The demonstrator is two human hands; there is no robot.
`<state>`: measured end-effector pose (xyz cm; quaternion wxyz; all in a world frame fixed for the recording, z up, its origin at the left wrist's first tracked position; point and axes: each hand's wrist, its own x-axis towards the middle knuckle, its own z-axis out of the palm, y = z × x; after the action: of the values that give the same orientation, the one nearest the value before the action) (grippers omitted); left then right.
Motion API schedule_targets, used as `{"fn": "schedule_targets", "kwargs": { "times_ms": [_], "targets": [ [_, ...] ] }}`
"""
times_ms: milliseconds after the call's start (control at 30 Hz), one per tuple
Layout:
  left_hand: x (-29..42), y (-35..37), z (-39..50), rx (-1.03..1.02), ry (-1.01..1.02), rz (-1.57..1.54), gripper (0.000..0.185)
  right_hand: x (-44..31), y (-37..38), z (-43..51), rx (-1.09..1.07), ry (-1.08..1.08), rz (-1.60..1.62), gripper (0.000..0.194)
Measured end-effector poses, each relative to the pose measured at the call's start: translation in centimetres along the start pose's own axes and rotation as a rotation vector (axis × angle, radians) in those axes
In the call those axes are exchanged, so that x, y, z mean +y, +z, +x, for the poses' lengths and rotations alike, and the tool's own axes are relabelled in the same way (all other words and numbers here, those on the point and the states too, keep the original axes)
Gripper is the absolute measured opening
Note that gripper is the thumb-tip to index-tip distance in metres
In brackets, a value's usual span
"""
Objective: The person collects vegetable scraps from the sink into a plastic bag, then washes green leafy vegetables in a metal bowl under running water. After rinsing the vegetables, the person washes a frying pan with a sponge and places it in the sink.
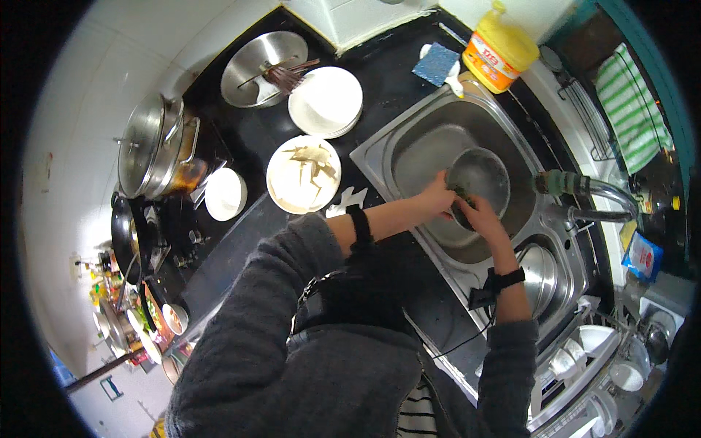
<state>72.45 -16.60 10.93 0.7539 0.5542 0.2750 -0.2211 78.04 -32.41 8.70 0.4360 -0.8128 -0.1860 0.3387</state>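
Both of my hands are over the larger basin of a stainless steel sink (405, 148). My left hand (437, 196) and my right hand (477, 212) meet at the near side of a round bowl or basin (482, 172) in the sink. Something small and dark green (463, 192) lies between my fingers; what it is cannot be told. The fingertips are partly hidden. The chrome faucet (602, 189) reaches in from the right. To the left on the black counter stands a white bowl (304, 205) with pale pieces in it.
A stack of white bowls (326, 101), a steel bowl with a whisk-like utensil (235, 76) and a lidded steel pot (139, 148) stand left. Behind the sink are a blue scouring pad (436, 64) and a yellow detergent jug (498, 55). A dish rack (580, 378) is lower right.
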Motion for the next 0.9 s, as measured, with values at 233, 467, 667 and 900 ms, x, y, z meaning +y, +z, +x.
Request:
{"fn": "schedule_targets", "kwargs": {
  "times_ms": [233,467,667,900],
  "targets": [
    [-0.1,-0.4,0.9,0.003,0.13,0.112,0.065,-0.1,-1.2,-0.1,0.039,0.094,-0.028,0.02],
    [0.8,-1.9,1.7,0.254,0.511,0.547,0.071,-0.7,-2.0,-0.6,0.203,0.086,0.442,0.015],
    [3.1,-3.0,1.0,0.306,0.75,0.706,0.077,-1.4,-2.9,-1.8,0.123,0.1,0.611,0.013],
    [6.4,-2.7,-1.1,0.379,0.979,0.913,0.075,-2.5,-3.9,-3.3,0.134,0.036,0.439,0.013]
  ]
}}
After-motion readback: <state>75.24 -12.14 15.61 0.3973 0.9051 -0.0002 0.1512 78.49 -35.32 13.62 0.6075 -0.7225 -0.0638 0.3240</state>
